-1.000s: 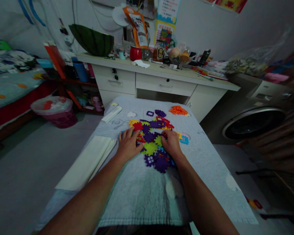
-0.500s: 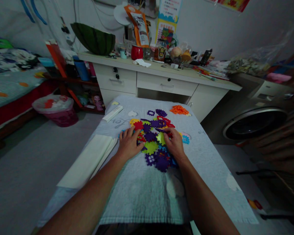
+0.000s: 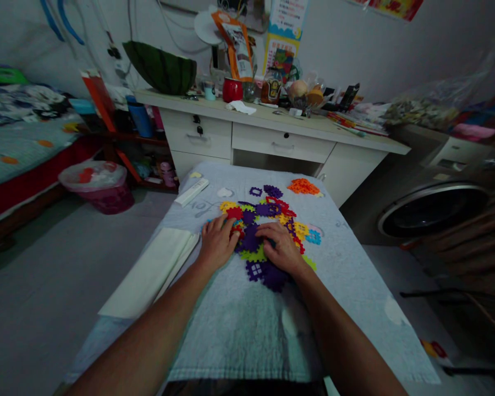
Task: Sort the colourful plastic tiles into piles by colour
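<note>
Toothed plastic building pieces in purple, red, yellow, green and blue lie in a loose heap on the cloth-covered table. My left hand (image 3: 218, 240) rests at the heap's left side, fingers spread, near a red piece (image 3: 234, 213). My right hand (image 3: 282, 248) reaches over the middle with bent fingers apart from the thumb. Its fingertips touch or hover over a purple piece (image 3: 251, 238); exact contact is hard to see. Below it are a green piece (image 3: 253, 254), partly covered, and a purple window-shaped piece (image 3: 254, 270). Yellow (image 3: 301, 229) and blue (image 3: 313, 237) pieces lie rightward.
A pile of small orange pieces (image 3: 303, 186) sits at the table's far right. On the left are a long white box (image 3: 192, 192) and a folded white sheet (image 3: 150, 269). Behind stands a cluttered desk (image 3: 280, 124); a washing machine (image 3: 433, 181) is to the right.
My right hand has moved left and slightly down, away from the pieces at the right, which now show more. Green shows beside its wrist. My left hand has barely moved.
</note>
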Demonstrator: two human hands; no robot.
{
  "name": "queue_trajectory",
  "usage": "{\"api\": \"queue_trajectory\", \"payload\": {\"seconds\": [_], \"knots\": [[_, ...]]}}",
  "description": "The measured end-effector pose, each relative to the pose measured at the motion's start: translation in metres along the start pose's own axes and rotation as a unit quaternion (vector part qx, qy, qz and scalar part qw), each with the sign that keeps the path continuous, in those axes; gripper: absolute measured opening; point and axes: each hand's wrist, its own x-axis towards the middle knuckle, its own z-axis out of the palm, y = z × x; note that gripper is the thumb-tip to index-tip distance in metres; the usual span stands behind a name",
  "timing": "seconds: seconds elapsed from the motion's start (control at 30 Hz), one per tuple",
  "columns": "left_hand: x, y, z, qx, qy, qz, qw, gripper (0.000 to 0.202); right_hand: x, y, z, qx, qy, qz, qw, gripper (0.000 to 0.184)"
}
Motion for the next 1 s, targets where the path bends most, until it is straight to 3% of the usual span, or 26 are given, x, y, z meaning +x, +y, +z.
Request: {"api": "queue_trajectory", "payload": {"seconds": [0.17,0.33,0.4,0.5,0.57,0.8,1.0], "knots": [[-0.001,0.004,-0.002,0.001,0.006,0.004,1.0,0.052,0.026,0.032,-0.011,-0.047,0.039,0.089,0.994,0.026],[-0.002,0.005,0.0,-0.007,-0.006,0.017,1.0,0.059,0.064,0.064,-0.01,-0.138,0.01,0.176,0.975,0.036],[-0.002,0.005,0.0,-0.009,-0.01,0.019,1.0,0.059,0.077,0.07,-0.008,-0.12,-0.007,0.188,0.975,0.045],[-0.002,0.004,-0.001,-0.011,-0.012,0.024,1.0,0.058,0.09,0.076,-0.003,-0.052,-0.038,0.179,0.982,0.04],[-0.002,0.004,-0.002,-0.013,-0.013,0.028,0.999,0.057,0.093,0.079,0.001,-0.044,-0.051,0.175,0.982,0.04],[-0.002,0.002,-0.002,-0.023,-0.012,0.035,0.999,0.054,0.077,0.079,0.008,-0.193,-0.104,0.18,0.959,0.062],[-0.002,0.002,-0.002,-0.019,-0.014,0.036,0.999,0.055,0.071,0.08,-0.014,-0.152,-0.094,0.164,0.97,0.064]]}}
